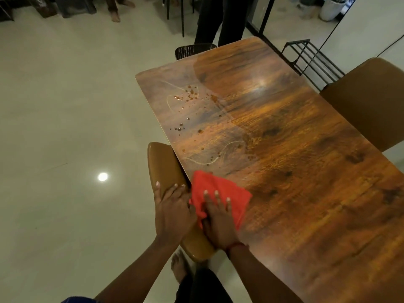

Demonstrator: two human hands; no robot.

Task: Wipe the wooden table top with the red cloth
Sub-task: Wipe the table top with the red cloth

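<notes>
Nearest: right hand (218,219), fingers straight and spread, pressing the crumpled red cloth (220,191) flat against the wooden table top (295,160) at its near left edge. Just beside: left hand (172,207), released, laid over a tan chair back (164,162). Farther along: brown droplets (190,95) and pale smear rings (168,102). Farthest: second tan chair (371,101), black rack (306,57), standing legs (218,18).

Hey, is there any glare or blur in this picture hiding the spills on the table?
Head view: a glare patch lies on the wooden table, right of the droplets, which read clearly; a lamp reflection spots the floor; the wide lens bows the table's edges; the near tabletop is soft, the red cloth fairly sharp.
</notes>
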